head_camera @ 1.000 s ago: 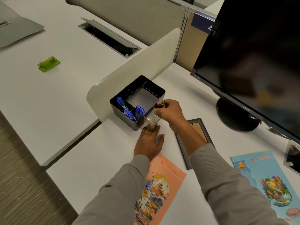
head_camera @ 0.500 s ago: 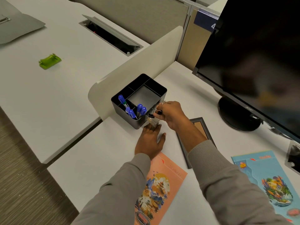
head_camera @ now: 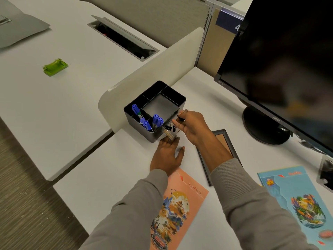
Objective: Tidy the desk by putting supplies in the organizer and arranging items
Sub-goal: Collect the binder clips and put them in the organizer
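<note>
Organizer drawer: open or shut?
Open. The drawer juts out from the organizer, with binder clips at its exposed top.

Even overhead light, soft shadows (edges warped).

White desk under left hand and right hand. Second white desk left of left hand, cable hatch propped open. Low cream divider just beyond hands, between desks. Beige cubicle panel farther back. Grey-brown striped carpet down-left. Soft, even light.
</note>
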`<state>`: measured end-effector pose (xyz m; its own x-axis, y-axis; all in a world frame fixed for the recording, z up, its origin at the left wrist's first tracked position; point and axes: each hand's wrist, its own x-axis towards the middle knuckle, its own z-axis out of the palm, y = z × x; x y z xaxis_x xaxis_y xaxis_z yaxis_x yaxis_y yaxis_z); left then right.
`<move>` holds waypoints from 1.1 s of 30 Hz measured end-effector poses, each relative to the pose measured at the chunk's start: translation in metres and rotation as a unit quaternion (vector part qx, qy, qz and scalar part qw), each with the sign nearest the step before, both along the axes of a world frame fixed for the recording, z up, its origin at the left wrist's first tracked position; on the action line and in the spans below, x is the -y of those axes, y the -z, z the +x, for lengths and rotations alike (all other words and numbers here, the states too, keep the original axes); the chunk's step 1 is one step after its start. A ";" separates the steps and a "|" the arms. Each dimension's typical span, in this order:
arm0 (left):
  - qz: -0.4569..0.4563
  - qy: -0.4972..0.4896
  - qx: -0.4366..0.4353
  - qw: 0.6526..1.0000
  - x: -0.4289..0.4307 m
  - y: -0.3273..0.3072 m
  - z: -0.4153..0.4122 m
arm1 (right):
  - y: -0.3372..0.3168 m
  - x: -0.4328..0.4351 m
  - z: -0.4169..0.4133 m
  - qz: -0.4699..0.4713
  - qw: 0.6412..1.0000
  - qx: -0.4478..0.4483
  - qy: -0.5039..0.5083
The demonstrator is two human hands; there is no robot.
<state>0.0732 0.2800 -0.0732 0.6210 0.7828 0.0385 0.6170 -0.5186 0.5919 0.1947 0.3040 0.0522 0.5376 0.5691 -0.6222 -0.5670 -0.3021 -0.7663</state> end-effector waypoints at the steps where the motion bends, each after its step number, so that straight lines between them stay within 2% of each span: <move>1: -0.001 0.001 0.001 1.000 0.000 0.000 0.000 | 0.001 0.001 0.000 0.006 1.000 0.001 -0.003; 11: 0.002 0.008 -0.014 1.000 -0.002 0.005 0.001 | -0.002 0.013 -0.002 0.062 0.998 0.002 -0.022; 18: -0.011 0.010 -0.022 1.000 -0.001 0.003 0.000 | 0.001 0.038 0.005 0.107 0.993 -0.009 0.041; 21: -0.014 0.014 -0.025 0.999 -0.001 0.002 0.000 | 0.003 0.059 0.009 0.122 0.992 -0.013 0.031; 27: -0.017 0.032 -0.057 0.998 0.000 0.001 0.001 | 0.015 0.107 0.019 0.100 0.995 0.018 0.011; 33: 0.010 0.061 -0.056 0.996 0.003 -0.005 0.000 | 0.020 0.169 0.029 0.080 0.996 0.016 0.047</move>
